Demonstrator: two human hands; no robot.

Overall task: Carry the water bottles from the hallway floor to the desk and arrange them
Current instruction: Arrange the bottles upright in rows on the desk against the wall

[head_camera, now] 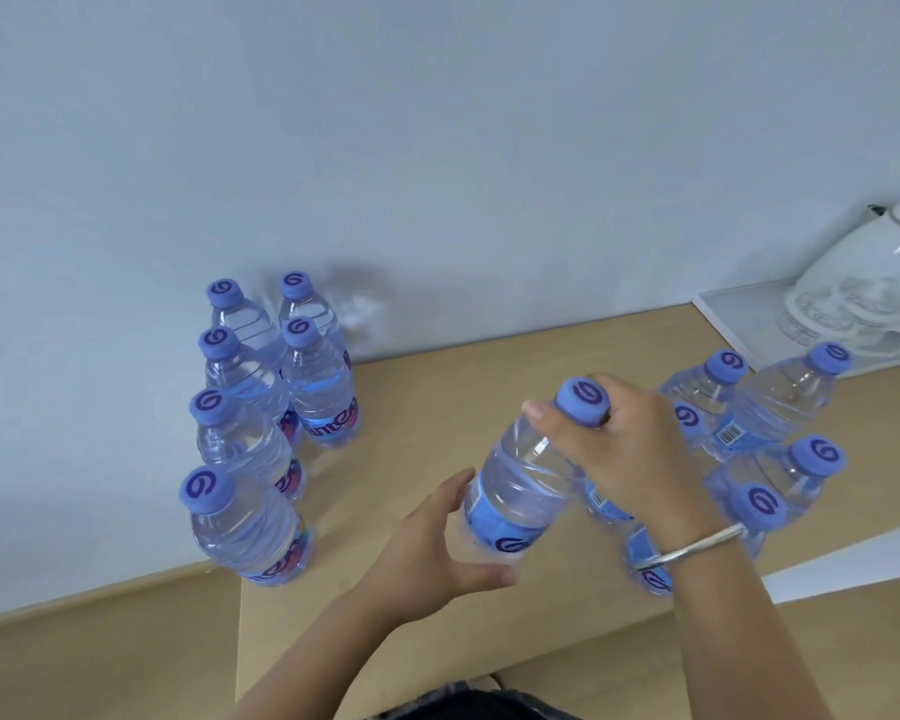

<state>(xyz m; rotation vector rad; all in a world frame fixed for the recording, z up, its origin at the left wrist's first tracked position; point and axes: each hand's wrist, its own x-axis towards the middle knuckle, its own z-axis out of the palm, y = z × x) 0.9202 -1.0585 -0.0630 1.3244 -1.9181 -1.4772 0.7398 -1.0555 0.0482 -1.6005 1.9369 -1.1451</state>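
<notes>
Gripping clear blue-capped bottle [520, 491] | right hand [619, 449] fingers round neck | left hand [437, 543] cupping base

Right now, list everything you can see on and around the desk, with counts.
held bottle: 1, clear with blue cap, tilted at desk centre
left bottles: 6, clear with blue caps, upright in two rows by the wall
right bottles: at least 5, same kind, clustered behind the right arm
desk: 1, light wood
tray: 1, white, far right
kettle: 1, white, on the tray
bangle: 1, silver, right wrist
hands: left at the held bottle's base, right gripping its neck
</notes>
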